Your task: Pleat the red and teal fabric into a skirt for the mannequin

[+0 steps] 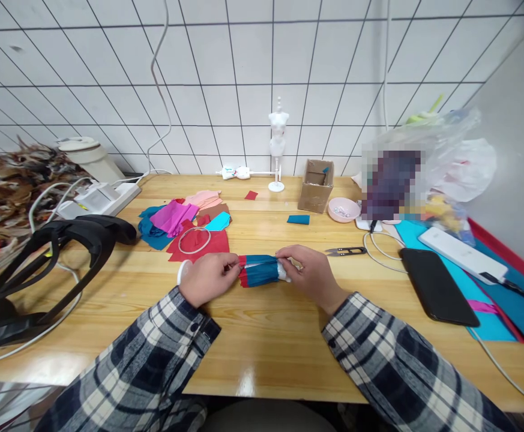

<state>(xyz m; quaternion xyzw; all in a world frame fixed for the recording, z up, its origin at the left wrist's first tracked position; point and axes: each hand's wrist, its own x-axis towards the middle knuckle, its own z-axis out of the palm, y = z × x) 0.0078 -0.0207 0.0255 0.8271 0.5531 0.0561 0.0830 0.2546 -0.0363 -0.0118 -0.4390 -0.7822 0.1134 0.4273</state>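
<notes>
Between my hands lies a small white dress form (282,272) on its side, wrapped in teal cloth (264,277) with a red band (243,279) at the left end. A narrow white gap shows along the top of the wrap. My left hand (210,277) is closed, thumb and finger pinching the red end; the form's round white base (183,272) shows beyond the wrist. My right hand (309,273) pinches the teal cloth's edge at the form's right end. The fingertips partly hide both ends.
Behind are cloth scraps (171,219), a metal ring (194,240), a second dress form (277,141), a cardboard box (316,186) and a pink bowl (344,209). Thread snips (346,251) and a black phone (439,287) lie right; a black headset (86,246) stands left.
</notes>
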